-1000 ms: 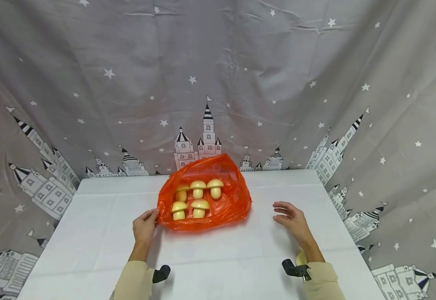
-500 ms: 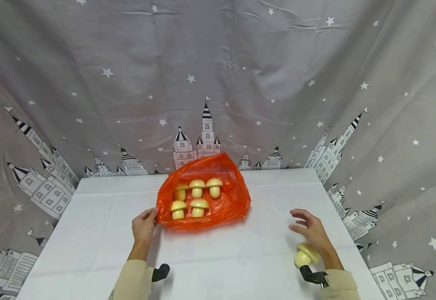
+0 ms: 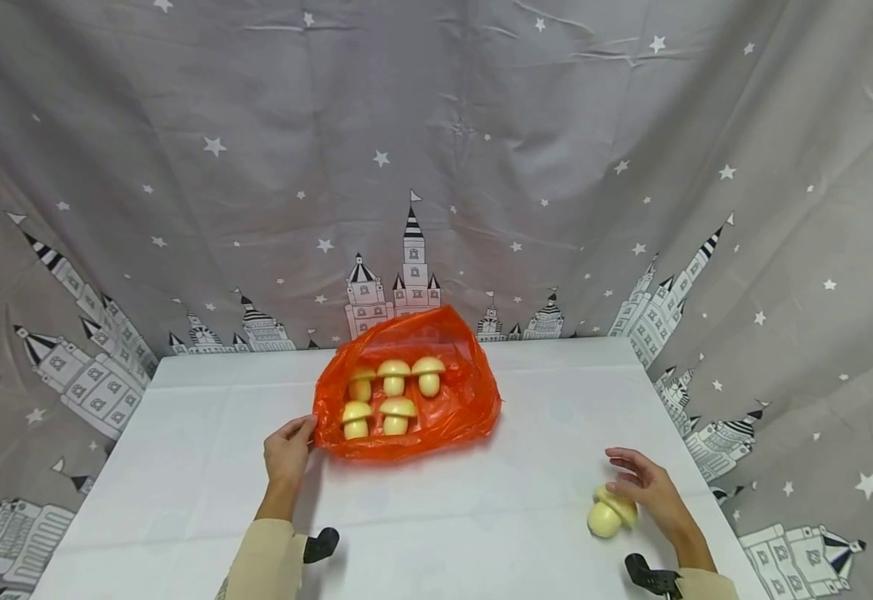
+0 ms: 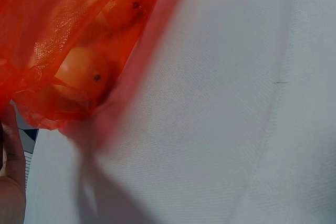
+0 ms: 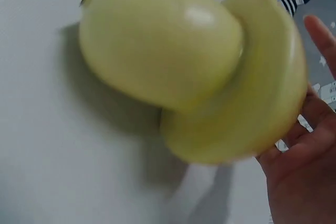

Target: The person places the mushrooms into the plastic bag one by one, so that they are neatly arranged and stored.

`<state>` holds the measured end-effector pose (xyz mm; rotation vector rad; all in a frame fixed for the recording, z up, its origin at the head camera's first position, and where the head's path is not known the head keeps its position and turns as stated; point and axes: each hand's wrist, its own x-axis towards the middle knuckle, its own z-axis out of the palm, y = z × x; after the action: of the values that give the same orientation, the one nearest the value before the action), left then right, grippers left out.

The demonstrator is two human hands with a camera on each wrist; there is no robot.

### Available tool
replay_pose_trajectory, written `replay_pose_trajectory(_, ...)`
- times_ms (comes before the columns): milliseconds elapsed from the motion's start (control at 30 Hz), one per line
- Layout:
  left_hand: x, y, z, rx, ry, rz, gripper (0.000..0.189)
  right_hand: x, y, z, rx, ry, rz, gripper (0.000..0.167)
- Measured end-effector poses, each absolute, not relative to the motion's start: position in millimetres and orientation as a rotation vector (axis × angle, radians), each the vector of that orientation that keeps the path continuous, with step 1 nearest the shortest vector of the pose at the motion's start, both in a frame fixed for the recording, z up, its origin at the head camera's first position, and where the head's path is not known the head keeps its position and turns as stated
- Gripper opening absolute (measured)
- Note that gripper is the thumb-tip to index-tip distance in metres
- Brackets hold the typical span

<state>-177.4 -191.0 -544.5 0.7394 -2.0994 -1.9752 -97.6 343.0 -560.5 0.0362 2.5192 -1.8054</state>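
An orange-red plastic bag [image 3: 466, 404] lies with its mouth spread in the middle of the white table. Several pale yellow toy mushrooms [image 3: 399, 407] sit inside it in two rows. At the bag's left edge, my left hand [image 3: 286, 457] pinches the plastic. The left wrist view shows mushrooms [image 4: 79, 74] through the thin bag [image 4: 31, 40]. My right hand [image 3: 652, 490] hovers at the cap of a single yellow mushroom [image 3: 605, 520], which lies tilted on the table; its fingers are loosely bent and spread. Close up, this mushroom [image 5: 157, 40] shows a glossy stem and cap.
The white table [image 3: 451, 525] extends around the bag. Behind it and at both sides hangs a grey curtain [image 3: 436, 125] printed with stars and castles. A black wrist mount [image 3: 321, 546] juts from the left sleeve, and another mount [image 3: 646, 575] from the right.
My right hand has moved right and toward the near edge, to beside the single mushroom, which has come into view from behind the forearm. The left hand and bag have stayed put.
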Motion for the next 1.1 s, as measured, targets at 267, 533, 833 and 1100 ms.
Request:
replay_pose_trajectory(267, -178, -191, -543, 0.753, -2.129, -1.949, 0.033, -85, 348, -575, -0.089, 2.382, -1.852, 0.056)
replay_pose_trajectory(533, -179, -193, -547, 0.76, -2.158, -1.916, 0.034, -89, 348, -577, -0.162, 2.221, -1.808, 0.063)
replay_pose_trajectory(833, -181, -193, -549, 0.755, -2.149, -1.922, 0.033, -91, 342, -579, -0.134, 2.21, -1.893, 0.06)
replay_pose_trajectory(1100, -181, -193, -547, 0.74, -2.116, -1.958, 0.034, -90, 330, -580, 0.107, 2.295, -1.89, 0.066)
